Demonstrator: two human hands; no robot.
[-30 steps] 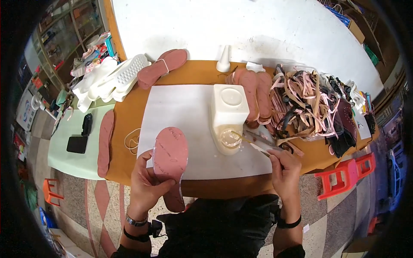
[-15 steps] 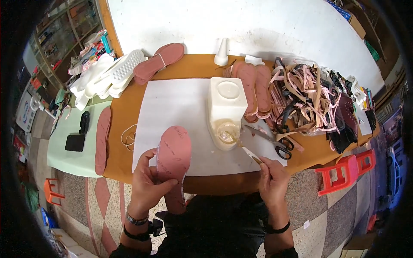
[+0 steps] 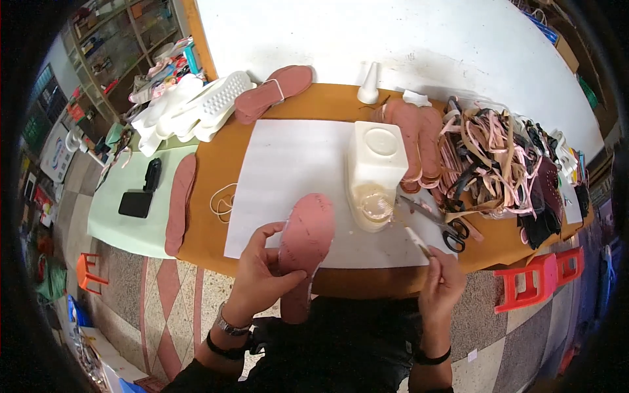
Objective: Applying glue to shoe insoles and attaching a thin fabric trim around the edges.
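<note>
My left hand (image 3: 261,278) grips a pink insole (image 3: 309,229) by its edges, thumb on the printed face, tilted over the table's front edge. In my right hand (image 3: 442,286) is a thin brush (image 3: 417,242) with a pale handle, held in a pinch. Its bristle end is by the right rim of the round cup on a white plastic glue pot (image 3: 378,160). Pale residue coats the cup. Black-handled scissors (image 3: 455,236) lie just beyond my right hand, beside the pot.
White paper (image 3: 282,164) covers the middle of the brown table. Tied insoles (image 3: 273,93) and white soles (image 3: 190,108) lie at the back left, a single insole (image 3: 180,203) nearer. Stacked insoles (image 3: 419,144), a heap of straps (image 3: 488,157) and a white nozzle (image 3: 369,84) stand right and behind.
The whole view has shifted, so the table sits further right. The brush's bristle end has moved from inside the pot's cup to its right rim. My left hand still holds the insole.
</note>
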